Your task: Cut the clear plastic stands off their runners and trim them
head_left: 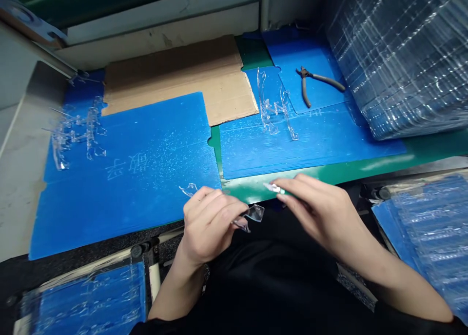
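My left hand is closed around a clear moulded plastic part. My fingers wrap its middle, so one end comes out on each side of the hand. My right hand pinches a small pale tool between the thumb and the fingers, but it is mostly hidden, so I cannot say exactly what kind of tool it is. The two hands are close to each other but do not touch, and they are held just over the edge of a green work mat, beside a blue corrugated plastic sheet. The part seems very light and stiff to me, but I think it can be brittle and a little slippery. Its thin arms could snap, so the thicker middle is the better place to hold, not the tips. It looks transparent and glossy, with bent, angular shapes. More clear parts lie on a second blue sheet, near a pair of grey-handled pliers. Another group of clear parts lies at the far left of the first sheet. Brown cardboard lies behind the sheets, and a tall stack of clear plastic trays stands at the upper right.
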The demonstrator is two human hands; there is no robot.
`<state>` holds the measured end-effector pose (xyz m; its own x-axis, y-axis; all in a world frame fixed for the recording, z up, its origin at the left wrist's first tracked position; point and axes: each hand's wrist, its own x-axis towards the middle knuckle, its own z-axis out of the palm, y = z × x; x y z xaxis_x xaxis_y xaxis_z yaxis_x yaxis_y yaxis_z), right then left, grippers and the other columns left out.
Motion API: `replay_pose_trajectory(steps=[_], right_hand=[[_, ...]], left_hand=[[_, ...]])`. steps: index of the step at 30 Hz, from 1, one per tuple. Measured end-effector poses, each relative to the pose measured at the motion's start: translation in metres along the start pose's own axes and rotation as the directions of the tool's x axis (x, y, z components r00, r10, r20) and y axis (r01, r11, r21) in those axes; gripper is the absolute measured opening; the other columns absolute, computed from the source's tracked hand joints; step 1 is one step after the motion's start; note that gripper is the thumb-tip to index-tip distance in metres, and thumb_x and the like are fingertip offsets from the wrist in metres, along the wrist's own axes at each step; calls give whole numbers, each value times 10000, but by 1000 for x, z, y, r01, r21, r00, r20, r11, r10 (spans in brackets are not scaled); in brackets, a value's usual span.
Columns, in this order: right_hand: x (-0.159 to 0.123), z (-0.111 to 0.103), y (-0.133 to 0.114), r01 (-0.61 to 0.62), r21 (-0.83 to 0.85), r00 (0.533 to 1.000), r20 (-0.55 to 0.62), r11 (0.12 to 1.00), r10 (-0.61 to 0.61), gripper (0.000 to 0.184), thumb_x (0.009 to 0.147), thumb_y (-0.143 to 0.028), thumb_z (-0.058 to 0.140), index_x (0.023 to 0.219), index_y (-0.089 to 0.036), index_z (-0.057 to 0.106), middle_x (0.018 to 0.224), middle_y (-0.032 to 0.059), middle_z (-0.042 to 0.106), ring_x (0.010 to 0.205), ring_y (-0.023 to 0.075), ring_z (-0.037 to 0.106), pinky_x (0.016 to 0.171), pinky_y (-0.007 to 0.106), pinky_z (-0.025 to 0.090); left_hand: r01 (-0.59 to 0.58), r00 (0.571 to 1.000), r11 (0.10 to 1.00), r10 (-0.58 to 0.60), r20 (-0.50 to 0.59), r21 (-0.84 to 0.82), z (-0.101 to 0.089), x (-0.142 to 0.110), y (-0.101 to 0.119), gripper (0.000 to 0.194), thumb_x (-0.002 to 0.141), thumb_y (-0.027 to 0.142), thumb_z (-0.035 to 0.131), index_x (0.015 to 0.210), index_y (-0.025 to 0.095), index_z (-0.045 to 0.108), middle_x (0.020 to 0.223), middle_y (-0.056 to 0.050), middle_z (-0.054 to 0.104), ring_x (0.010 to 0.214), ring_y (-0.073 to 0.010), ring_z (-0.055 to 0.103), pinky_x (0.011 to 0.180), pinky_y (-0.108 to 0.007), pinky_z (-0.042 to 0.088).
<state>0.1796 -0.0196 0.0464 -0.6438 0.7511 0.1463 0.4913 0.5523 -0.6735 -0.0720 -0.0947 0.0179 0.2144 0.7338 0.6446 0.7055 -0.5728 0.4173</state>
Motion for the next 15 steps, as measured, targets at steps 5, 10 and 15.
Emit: replay_pose_trajectory(steps=[5, 10, 15], right_hand=[[6, 1, 5, -22, 136, 1000, -11, 990, 24, 321, 1143, -248, 579, 1450, -238, 670, 1277, 87, 763, 1137, 249, 725, 999, 401, 569], [-1, 1, -9, 90, 249, 995, 7, 964, -95, 358, 1159, -194, 486, 1492, -275, 588, 1175, 92, 716, 1042, 226, 694, 878, 353, 579], [-8, 9, -10, 208, 140, 978, 2, 968, -211, 317, 1167, -215, 452, 1465, -252, 555, 1117, 75, 741, 867, 192, 693, 717, 301, 541]], left_hand=[[214, 977, 908, -198, 83, -360, 9, 1, 15, 278, 1156, 338, 482, 1068, 184, 696, 803, -54, 707, 705, -169, 613, 711, -351, 426], [375, 907, 639, -402, 124, -672, 31, -5, 18, 416, 1164, 458, 412, 975, 197, 675, 756, -41, 625, 657, -157, 550, 621, -306, 425], [337, 919, 659, -386, 83, -672, 43, -7, 18, 421, 1162, 455, 418, 934, 206, 669, 758, -46, 665, 690, -171, 625, 643, -313, 488]])
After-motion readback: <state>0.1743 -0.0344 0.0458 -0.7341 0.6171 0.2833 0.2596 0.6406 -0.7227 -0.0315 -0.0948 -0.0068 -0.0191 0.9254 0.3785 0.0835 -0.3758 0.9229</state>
